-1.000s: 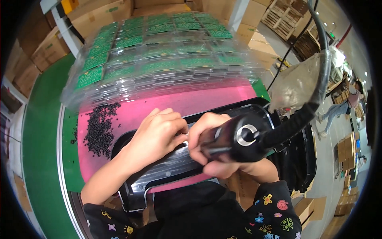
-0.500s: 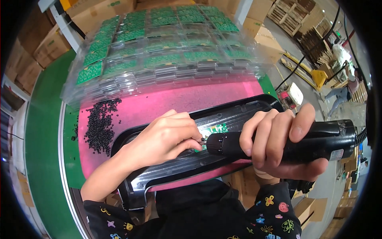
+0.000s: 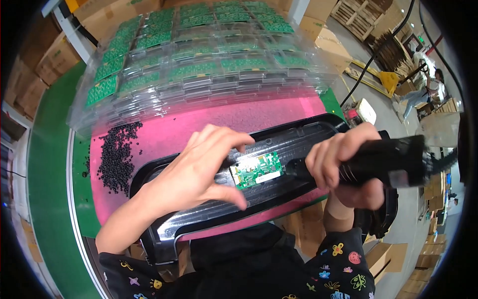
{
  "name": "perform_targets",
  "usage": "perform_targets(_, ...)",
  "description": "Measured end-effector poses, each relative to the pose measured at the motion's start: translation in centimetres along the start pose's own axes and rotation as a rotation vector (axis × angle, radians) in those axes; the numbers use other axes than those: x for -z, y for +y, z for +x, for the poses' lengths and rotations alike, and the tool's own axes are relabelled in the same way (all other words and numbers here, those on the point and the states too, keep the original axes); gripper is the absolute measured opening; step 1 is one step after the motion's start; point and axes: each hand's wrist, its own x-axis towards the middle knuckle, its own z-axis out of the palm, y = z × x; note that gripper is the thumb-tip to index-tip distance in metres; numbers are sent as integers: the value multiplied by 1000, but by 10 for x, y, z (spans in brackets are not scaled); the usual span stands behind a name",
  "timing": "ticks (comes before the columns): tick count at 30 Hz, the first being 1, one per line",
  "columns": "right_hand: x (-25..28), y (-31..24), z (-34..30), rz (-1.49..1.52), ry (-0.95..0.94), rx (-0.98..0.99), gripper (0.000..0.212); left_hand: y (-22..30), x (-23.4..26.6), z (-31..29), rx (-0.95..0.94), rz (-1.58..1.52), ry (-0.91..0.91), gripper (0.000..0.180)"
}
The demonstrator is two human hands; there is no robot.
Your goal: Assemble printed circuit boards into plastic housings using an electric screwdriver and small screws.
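Note:
A green circuit board (image 3: 258, 169) with a white strip lies inside a long black plastic housing (image 3: 199, 212). Over the board's left end hovers my left hand (image 3: 196, 167), its thumb and fingers spread apart with nothing between them. My right hand (image 3: 343, 164) is wrapped round a black electric screwdriver (image 3: 383, 162) with a cable at its rear. The driver's front end points left, close to the board's right edge; its bit is hard to make out, so I cannot tell whether it touches the board.
Small black screws (image 3: 117, 159) lie heaped on the pink mat (image 3: 184, 124) at the left. Stacked clear plastic trays (image 3: 199, 89) of green boards fill the far side. Cardboard boxes (image 3: 328, 50) stand behind, and a person (image 3: 418, 94) is at the far right.
My left hand has opened and drawn back from the screwdriver tip, uncovering the board. The screwdriver has tilted, its front end moving right to the board's right edge.

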Motion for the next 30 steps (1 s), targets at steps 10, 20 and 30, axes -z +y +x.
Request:
perform_targets(10, 17, 28, -1, 52, 27, -18, 50, -15, -5, -10, -113, 13, 232, 34)
perform_targets(20, 8, 32, 7, 25, -33, -99, 49, -8, -8, -1, -119, 26, 348, 37)
perform_targets(30, 12, 29, 13, 52, -35, -193, 48, -11, -6, -3, -56, 57, 315, 34)
